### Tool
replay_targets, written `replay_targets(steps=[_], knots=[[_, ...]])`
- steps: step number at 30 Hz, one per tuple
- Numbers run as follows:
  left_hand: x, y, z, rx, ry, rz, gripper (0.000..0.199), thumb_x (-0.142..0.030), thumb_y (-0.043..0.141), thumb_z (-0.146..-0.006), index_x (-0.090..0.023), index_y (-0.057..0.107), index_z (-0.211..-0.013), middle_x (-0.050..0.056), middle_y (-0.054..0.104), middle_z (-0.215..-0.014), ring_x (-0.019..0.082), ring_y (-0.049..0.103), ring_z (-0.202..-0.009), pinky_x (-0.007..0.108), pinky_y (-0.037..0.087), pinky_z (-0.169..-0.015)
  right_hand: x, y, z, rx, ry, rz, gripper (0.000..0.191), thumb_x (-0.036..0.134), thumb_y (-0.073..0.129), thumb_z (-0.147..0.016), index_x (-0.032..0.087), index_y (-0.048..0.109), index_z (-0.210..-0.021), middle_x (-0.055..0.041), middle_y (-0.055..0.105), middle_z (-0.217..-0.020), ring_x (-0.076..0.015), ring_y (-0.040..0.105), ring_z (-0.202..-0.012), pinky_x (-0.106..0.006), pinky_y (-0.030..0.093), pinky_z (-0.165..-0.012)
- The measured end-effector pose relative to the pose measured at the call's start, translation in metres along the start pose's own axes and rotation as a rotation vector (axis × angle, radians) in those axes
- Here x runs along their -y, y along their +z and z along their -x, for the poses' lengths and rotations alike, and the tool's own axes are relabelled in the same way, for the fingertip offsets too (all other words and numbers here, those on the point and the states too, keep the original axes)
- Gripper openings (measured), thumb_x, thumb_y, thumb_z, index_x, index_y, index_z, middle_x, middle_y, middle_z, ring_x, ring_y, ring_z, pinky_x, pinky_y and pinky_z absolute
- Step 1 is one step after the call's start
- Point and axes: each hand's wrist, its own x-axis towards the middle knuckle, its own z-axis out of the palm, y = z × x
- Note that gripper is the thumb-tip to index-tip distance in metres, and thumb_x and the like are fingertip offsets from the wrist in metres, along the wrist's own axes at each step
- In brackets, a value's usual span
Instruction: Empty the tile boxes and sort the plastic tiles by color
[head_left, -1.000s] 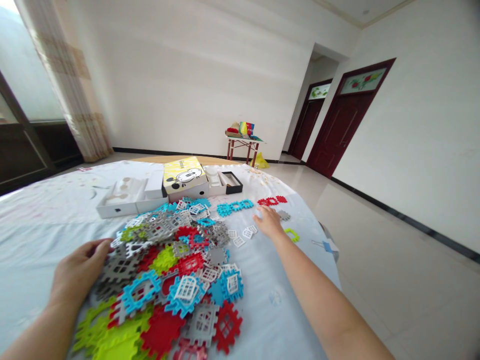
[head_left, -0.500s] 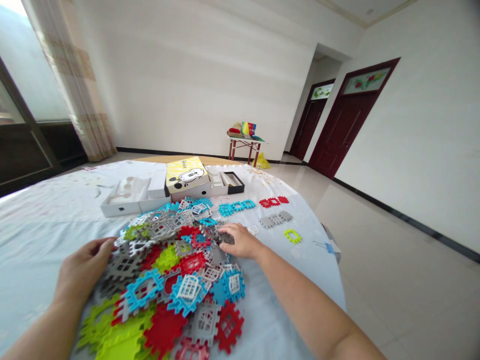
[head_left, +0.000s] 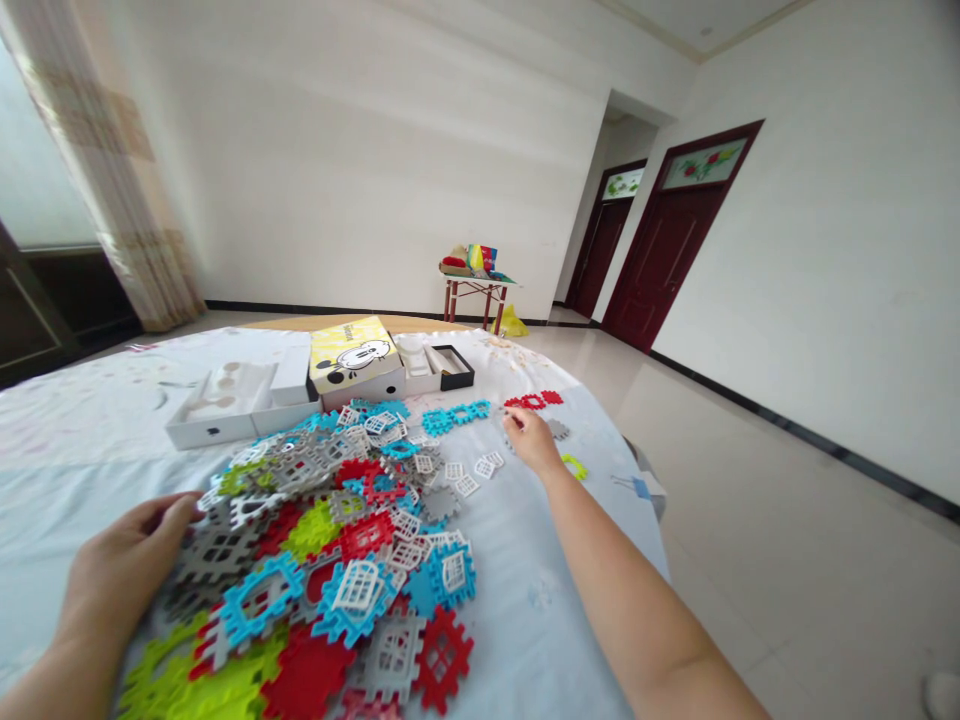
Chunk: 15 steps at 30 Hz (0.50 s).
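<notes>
A big heap of notched plastic building tiles (head_left: 367,535) in red, blue, green and grey lies in front of me, with white window-shaped pieces among them. At the heap's left edge rests my left hand (head_left: 139,545), thumb and fingers drawn together; what lies between the fingertips is hidden. My right hand (head_left: 531,440) is over the short row of grey tiles (head_left: 559,430), its fingers pinched on a grey tile, mostly hidden. Beside it are a row of blue tiles (head_left: 456,416), red tiles (head_left: 534,401) and one green frame tile (head_left: 574,467).
Behind the heap stand an open white box (head_left: 210,425), a yellow cartoon box (head_left: 352,360) and a small black-rimmed tray (head_left: 457,368). Several loose white window pieces (head_left: 466,485) lie right of the heap. A blue clip (head_left: 641,488) is near the cloth-covered table's right edge.
My right hand has moved from the heap rightward and away to the grey row. White window pieces it was covering now show. My left hand stays by the heap; the view has shifted slightly right.
</notes>
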Motion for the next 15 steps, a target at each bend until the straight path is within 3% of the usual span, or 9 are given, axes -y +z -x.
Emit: replay_targets(steps=[4,7,10,15], knots=[[0.006,0.004,-0.005,-0.019,-0.003,-0.01,0.05,-0.057,0.038,-0.074,-0.022,0.063,-0.1,0.004,0.064,-0.08,0.022,0.056,-0.072,0.029,0.041,-0.06,-0.046,-0.01,-0.007,-0.01,0.26,0.003,0.035,0.027,0.049,-0.078,0.015,0.06,-0.109,-0.0075,0.068,-0.093,-0.0174,0.062,-0.085,-0.028,0.047,-0.078],[0.011,0.006,-0.009,-0.023,-0.019,-0.007,0.051,-0.058,0.039,-0.073,-0.023,0.062,-0.1,0.004,0.064,-0.077,0.021,0.056,-0.069,0.028,0.041,-0.058,-0.065,-0.006,-0.004,0.025,0.339,0.01,0.037,0.027,0.047,-0.079,0.013,0.058,-0.111,-0.0067,0.069,-0.086,-0.0159,0.064,-0.071,-0.027,0.05,-0.067],[0.014,0.008,-0.012,-0.017,0.0,-0.018,0.049,-0.058,0.039,-0.073,-0.023,0.063,-0.098,0.003,0.065,-0.078,0.021,0.057,-0.069,0.028,0.041,-0.058,-0.07,-0.003,0.0,0.066,0.345,0.048,0.032,0.026,0.051,-0.077,0.013,0.062,-0.103,-0.0077,0.069,-0.085,-0.0162,0.064,-0.069,-0.027,0.049,-0.067],[0.015,0.008,-0.013,-0.046,0.005,-0.012,0.047,-0.057,0.041,-0.073,-0.024,0.063,-0.098,0.002,0.065,-0.078,0.02,0.056,-0.069,0.027,0.041,-0.058,-0.063,-0.006,0.003,0.06,0.307,0.189,0.029,0.023,0.056,-0.073,0.012,0.065,-0.097,-0.0138,0.065,-0.096,-0.0228,0.059,-0.094,-0.032,0.041,-0.087]])
